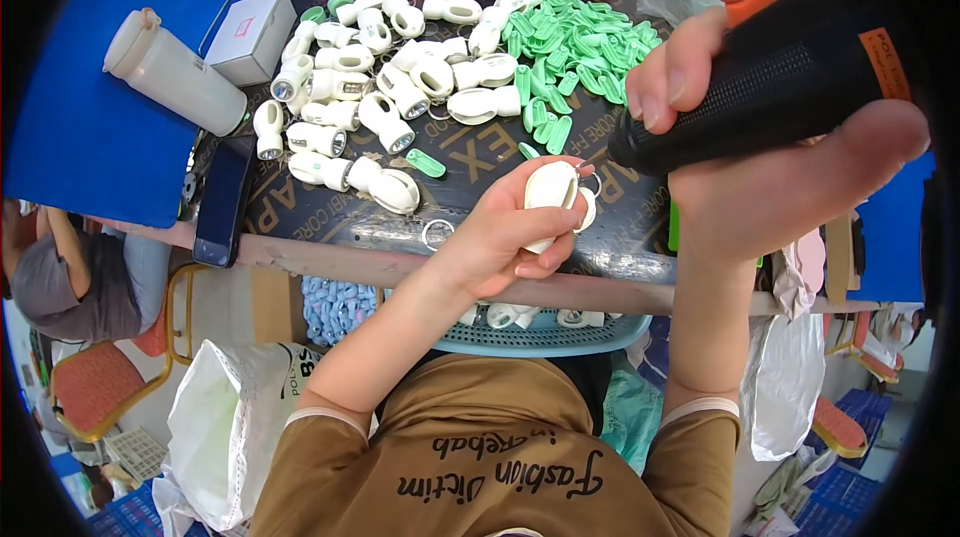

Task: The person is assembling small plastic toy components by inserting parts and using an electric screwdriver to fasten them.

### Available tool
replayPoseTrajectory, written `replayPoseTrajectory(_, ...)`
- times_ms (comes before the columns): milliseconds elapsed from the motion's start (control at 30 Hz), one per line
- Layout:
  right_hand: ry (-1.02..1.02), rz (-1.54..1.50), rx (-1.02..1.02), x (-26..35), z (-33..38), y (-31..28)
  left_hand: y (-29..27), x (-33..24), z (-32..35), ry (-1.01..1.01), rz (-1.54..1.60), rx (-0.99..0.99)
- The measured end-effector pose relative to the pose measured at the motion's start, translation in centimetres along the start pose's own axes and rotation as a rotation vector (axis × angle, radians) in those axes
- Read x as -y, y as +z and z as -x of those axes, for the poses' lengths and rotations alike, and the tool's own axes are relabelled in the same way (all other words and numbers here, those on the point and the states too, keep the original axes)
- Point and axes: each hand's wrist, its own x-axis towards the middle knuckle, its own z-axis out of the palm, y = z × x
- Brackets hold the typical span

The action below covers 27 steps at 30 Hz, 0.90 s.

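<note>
My left hand [492,249] is closed around a white plastic flashlight piece [550,187] with an oval hollow, just above the table's near edge. A metal split ring hangs from the piece's far end. My right hand [715,192] grips a black and orange electric screwdriver [775,77], held up at the right. Its tip points left toward the white piece, and I cannot tell whether they touch. Beyond my left hand lie several small white flashlights [385,117], some with their lens ends showing. A pile of green plastic covers [575,42] is to their right.
At the left of the table are a white bottle [175,77], a white box [250,37] and a dark phone [222,202]. A loose ring [437,234] lies near the edge. Below sits a blue basket [560,342] beside light blue parts [338,312]. A white bag [225,427] stands left.
</note>
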Motion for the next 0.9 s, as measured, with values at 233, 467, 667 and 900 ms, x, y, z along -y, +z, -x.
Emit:
replayPoseTrajectory(233, -0.006, 0.020, 0.029, -1.1, 0.1, 0.1, -0.1, -0.1, 0.1, 0.010, 0.015, 0.003)
replayPoseTrajectory(467, -0.014, 0.039, 0.055, -1.7, 0.1, 0.1, -0.3, 0.0, 0.2, 0.012, 0.004, -0.002)
replayPoseTrajectory(667, 0.011, 0.040, -0.016, -1.5, 0.2, 0.9, -0.2, 0.0, 0.2, 0.010, 0.003, 0.008)
replayPoseTrajectory(900, 0.098, -0.030, -0.063, -1.6, 0.5, 1.3, -0.3, 0.0, 0.3, 0.007, 0.004, 0.016)
